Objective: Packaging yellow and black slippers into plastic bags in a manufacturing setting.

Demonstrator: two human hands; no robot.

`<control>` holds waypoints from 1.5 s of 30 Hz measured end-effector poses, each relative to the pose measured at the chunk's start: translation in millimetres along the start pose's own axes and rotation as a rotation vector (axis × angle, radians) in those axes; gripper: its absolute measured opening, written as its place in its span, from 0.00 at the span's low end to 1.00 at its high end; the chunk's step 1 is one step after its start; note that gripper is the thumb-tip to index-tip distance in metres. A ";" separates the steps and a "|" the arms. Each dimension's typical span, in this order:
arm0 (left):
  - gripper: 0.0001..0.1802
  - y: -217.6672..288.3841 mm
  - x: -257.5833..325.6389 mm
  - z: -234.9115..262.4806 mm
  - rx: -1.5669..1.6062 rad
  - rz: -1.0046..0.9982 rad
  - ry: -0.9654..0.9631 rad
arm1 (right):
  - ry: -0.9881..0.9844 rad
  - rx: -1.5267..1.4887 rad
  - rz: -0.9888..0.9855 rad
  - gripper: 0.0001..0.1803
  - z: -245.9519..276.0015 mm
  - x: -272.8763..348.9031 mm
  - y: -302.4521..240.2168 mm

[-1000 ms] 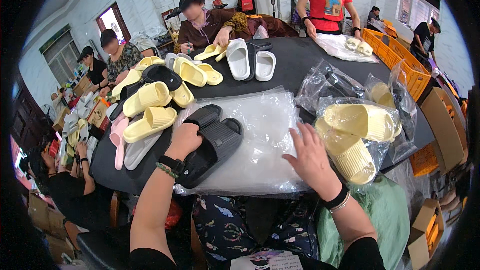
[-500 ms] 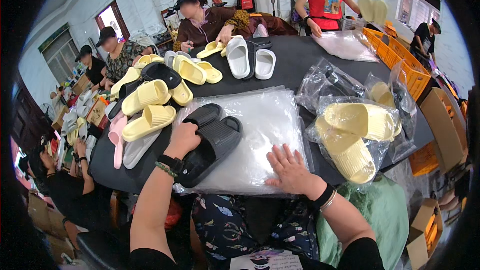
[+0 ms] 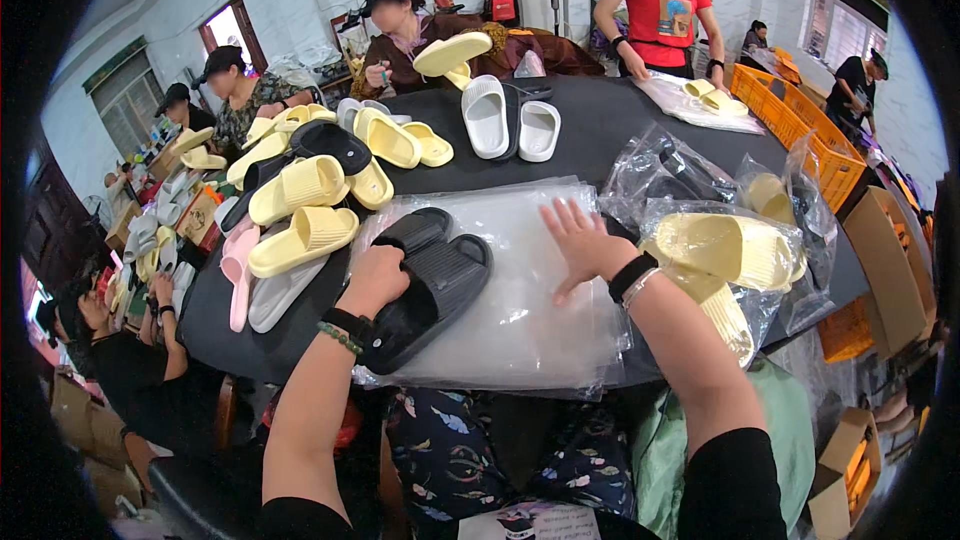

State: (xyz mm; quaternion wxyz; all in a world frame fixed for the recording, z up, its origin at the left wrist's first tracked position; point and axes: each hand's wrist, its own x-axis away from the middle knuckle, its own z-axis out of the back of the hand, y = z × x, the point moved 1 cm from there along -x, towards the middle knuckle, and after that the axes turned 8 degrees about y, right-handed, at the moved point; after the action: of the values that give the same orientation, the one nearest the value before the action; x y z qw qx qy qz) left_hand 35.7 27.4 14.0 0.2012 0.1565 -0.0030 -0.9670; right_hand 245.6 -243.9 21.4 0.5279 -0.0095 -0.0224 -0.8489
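A pair of black slide slippers [image 3: 447, 280] lies on the left part of a stack of clear plastic bags [image 3: 525, 325]. My left hand [image 3: 378, 278] is closed on the slippers at their left side; its fingertips are partly hidden. Over the right part of the stack, my right hand [image 3: 582, 248] has its fingers spread and holds nothing. Whether its palm presses on the plastic I cannot tell. Right beside it lie yellow slippers [image 3: 735, 245] in clear bags.
Loose yellow slippers [image 3: 298, 190] pile up at the left, with a pink slipper [image 3: 237, 265] among them. White slippers [image 3: 487, 120] stand at the far side of the black table [image 3: 590, 110]. Orange crates [image 3: 800, 140] edge the right. Co-workers handle slippers across the table.
My right hand has moved away from me across the bags, its fingers spreading. My left hand stays on the black slippers. Across the table, a co-worker has put yellow slippers down on bags.
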 end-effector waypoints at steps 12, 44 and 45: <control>0.09 -15.2 2.4 2.5 0.040 0.010 0.024 | -0.164 -0.204 -0.088 0.84 -34.9 -5.7 12.8; 0.08 40.2 1.8 18.5 0.004 -0.122 -0.100 | -0.171 -0.230 -0.106 0.86 -39.5 -7.7 16.0; 0.08 33.1 3.1 16.8 0.023 -0.158 -0.072 | -0.179 -0.226 -0.113 0.87 -39.9 -7.8 18.2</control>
State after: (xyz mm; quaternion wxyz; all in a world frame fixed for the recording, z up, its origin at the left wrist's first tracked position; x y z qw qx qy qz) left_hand 40.8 -5.2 31.3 0.1222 0.1237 -0.0092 -0.9847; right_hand 265.7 -246.9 -18.3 0.4709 -0.1432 0.0256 -0.8701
